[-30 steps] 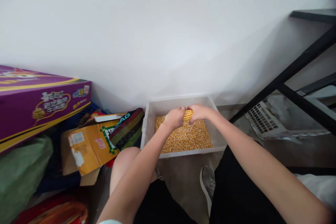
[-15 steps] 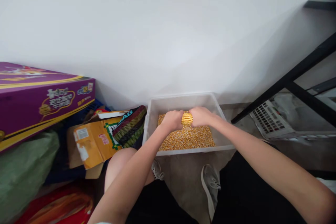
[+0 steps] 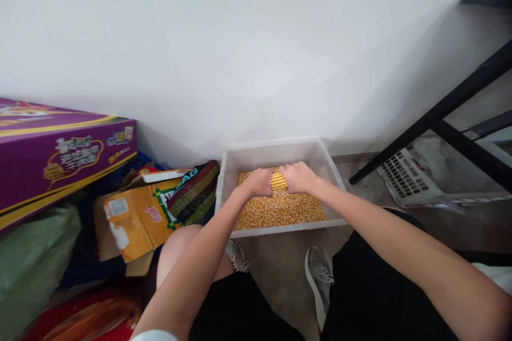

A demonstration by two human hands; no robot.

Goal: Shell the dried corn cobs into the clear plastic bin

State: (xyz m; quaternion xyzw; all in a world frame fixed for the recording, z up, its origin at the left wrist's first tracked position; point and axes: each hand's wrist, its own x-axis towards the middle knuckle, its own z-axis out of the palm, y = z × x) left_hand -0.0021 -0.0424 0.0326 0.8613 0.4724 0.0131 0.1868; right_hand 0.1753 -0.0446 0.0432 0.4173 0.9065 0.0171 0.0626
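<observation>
An ear of corn (image 3: 279, 181) with yellow kernels is held crosswise between my two hands. My left hand (image 3: 259, 182) is closed round its left end, and my right hand (image 3: 299, 177) grips the right end. Only the middle of the ear shows; both ends are hidden by fingers. Below it, loose corn kernels (image 3: 280, 210) cover the bottom of a translucent plastic bin (image 3: 276, 232) on the floor.
At left stand a purple carton (image 3: 80, 157), a torn orange cardboard box (image 3: 134, 221), a mesh bag (image 3: 196, 194) and a green sack (image 3: 38, 256). To the right are a black metal frame (image 3: 436, 112) and a white plastic basket (image 3: 408, 181). A white wall rises behind the bin.
My hands have shifted slightly over the ear, the right thumb and fingers changing position on it. The whole view has moved a little.
</observation>
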